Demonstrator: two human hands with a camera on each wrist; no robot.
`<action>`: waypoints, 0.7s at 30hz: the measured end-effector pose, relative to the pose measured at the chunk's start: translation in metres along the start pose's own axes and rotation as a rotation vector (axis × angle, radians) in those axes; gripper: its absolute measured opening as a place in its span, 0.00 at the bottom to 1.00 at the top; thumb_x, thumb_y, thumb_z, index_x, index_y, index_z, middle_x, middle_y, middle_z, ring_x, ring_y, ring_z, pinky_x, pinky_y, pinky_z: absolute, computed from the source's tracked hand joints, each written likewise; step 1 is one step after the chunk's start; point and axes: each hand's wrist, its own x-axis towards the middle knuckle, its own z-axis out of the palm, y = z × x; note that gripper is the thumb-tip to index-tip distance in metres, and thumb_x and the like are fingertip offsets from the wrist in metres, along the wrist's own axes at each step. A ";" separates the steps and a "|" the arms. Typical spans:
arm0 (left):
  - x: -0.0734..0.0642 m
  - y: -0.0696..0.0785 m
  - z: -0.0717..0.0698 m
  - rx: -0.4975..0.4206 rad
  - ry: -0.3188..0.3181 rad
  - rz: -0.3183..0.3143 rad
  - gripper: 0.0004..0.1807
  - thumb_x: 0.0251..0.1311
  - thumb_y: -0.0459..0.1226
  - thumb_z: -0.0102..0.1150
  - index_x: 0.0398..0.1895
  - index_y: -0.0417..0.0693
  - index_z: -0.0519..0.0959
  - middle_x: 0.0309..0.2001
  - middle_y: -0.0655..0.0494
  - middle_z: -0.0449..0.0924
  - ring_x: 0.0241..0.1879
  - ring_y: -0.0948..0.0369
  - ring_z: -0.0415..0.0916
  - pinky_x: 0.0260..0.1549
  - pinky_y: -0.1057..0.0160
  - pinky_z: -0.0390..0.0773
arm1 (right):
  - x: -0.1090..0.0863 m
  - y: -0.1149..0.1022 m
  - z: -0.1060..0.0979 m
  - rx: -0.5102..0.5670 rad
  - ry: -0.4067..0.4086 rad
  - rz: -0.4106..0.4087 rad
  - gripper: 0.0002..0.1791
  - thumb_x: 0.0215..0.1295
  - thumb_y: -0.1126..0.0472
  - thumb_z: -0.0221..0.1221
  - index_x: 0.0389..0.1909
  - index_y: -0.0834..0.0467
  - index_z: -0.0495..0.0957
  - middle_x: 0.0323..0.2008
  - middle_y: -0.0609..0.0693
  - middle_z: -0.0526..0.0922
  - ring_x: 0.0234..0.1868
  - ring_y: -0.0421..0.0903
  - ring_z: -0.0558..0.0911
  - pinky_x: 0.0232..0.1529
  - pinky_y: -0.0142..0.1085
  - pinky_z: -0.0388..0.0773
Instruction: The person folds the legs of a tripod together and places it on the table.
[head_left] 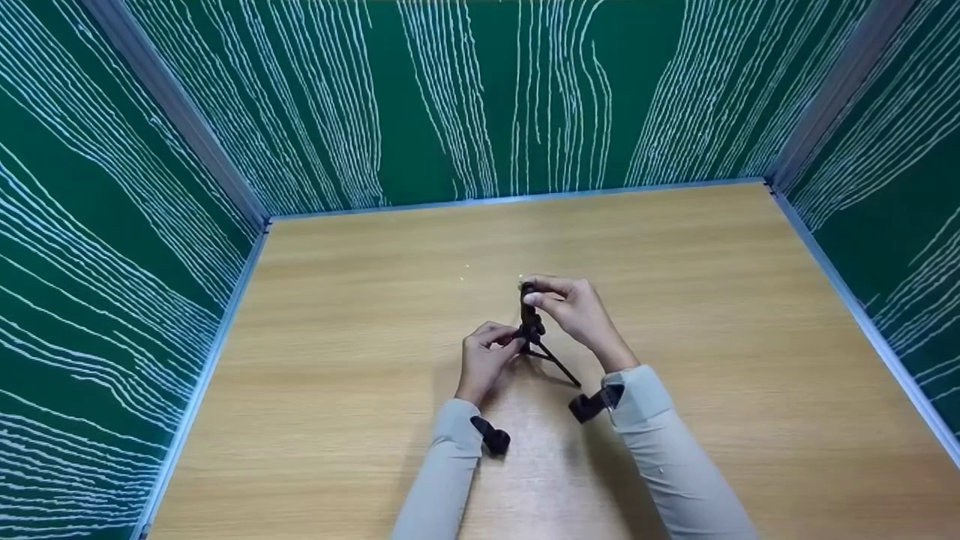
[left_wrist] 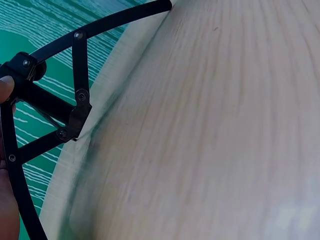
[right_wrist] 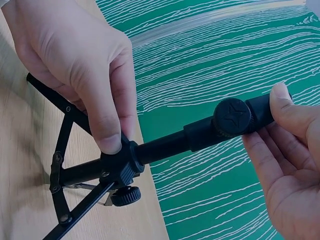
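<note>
A small black tripod (right_wrist: 165, 146) stands on the table with its legs spread. In the right wrist view, my left hand (right_wrist: 85, 75) grips its collar where the legs meet, thumb on top. My right hand (right_wrist: 295, 155) pinches the upper end of the column between thumb and fingers, just past a round knob (right_wrist: 232, 118). A smaller ribbed knob (right_wrist: 126, 196) sticks out below the collar. The head view has the left hand (head_left: 484, 360) low on the tripod and the right hand (head_left: 574, 311) at its top. Legs and braces (left_wrist: 80, 65) fill the left wrist view's upper left.
The wooden table (head_left: 337, 337) is bordered by green panels (head_left: 502, 97) with white wavy lines at the back and sides. Metal-coloured edging (head_left: 525, 196) runs along the table's rim. Black straps with small cameras (head_left: 592, 405) sit on both wrists.
</note>
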 end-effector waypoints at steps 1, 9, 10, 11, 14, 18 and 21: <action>0.000 0.000 0.000 -0.005 -0.001 0.002 0.06 0.51 0.27 0.67 0.34 0.36 0.86 0.32 0.45 0.82 0.33 0.66 0.75 0.34 0.65 0.78 | 0.000 0.000 0.000 -0.001 0.000 -0.003 0.15 0.61 0.64 0.64 0.49 0.62 0.83 0.47 0.58 0.85 0.50 0.50 0.82 0.56 0.42 0.77; 0.001 0.003 0.000 -0.031 0.004 0.019 0.06 0.51 0.26 0.66 0.33 0.34 0.86 0.33 0.46 0.82 0.33 0.69 0.76 0.31 0.67 0.79 | 0.002 0.000 0.000 0.000 0.007 0.001 0.15 0.61 0.65 0.63 0.49 0.63 0.82 0.47 0.59 0.85 0.51 0.49 0.81 0.56 0.43 0.77; 0.001 0.004 0.000 -0.031 0.004 0.020 0.06 0.51 0.26 0.66 0.33 0.34 0.86 0.33 0.46 0.82 0.32 0.69 0.76 0.31 0.67 0.80 | 0.002 0.000 0.000 -0.002 0.008 0.001 0.15 0.61 0.66 0.63 0.49 0.64 0.82 0.47 0.59 0.85 0.51 0.49 0.81 0.56 0.43 0.77; 0.001 0.005 0.000 -0.030 0.005 0.023 0.06 0.51 0.26 0.66 0.33 0.34 0.86 0.32 0.46 0.82 0.32 0.69 0.76 0.31 0.68 0.80 | 0.001 -0.001 0.000 -0.003 0.009 0.001 0.15 0.61 0.66 0.63 0.49 0.65 0.82 0.47 0.60 0.85 0.51 0.50 0.81 0.55 0.43 0.77; 0.002 0.009 0.000 -0.024 0.002 0.040 0.06 0.51 0.26 0.66 0.34 0.35 0.86 0.32 0.44 0.82 0.33 0.67 0.76 0.33 0.70 0.79 | -0.002 -0.012 -0.001 -0.008 0.004 -0.010 0.15 0.61 0.69 0.62 0.49 0.68 0.81 0.46 0.63 0.84 0.51 0.52 0.81 0.55 0.41 0.78; 0.003 0.013 -0.001 -0.010 0.001 0.071 0.07 0.51 0.25 0.66 0.34 0.34 0.85 0.33 0.41 0.82 0.33 0.65 0.76 0.36 0.68 0.78 | -0.006 -0.027 -0.002 -0.015 -0.005 -0.015 0.15 0.62 0.70 0.61 0.49 0.70 0.80 0.47 0.64 0.83 0.52 0.54 0.81 0.56 0.41 0.78; 0.004 0.015 -0.002 -0.010 0.001 0.079 0.07 0.51 0.24 0.66 0.34 0.33 0.85 0.33 0.40 0.82 0.33 0.64 0.77 0.37 0.67 0.78 | -0.003 -0.017 -0.002 -0.006 -0.003 -0.017 0.15 0.61 0.68 0.62 0.49 0.67 0.81 0.47 0.62 0.84 0.52 0.52 0.81 0.56 0.41 0.78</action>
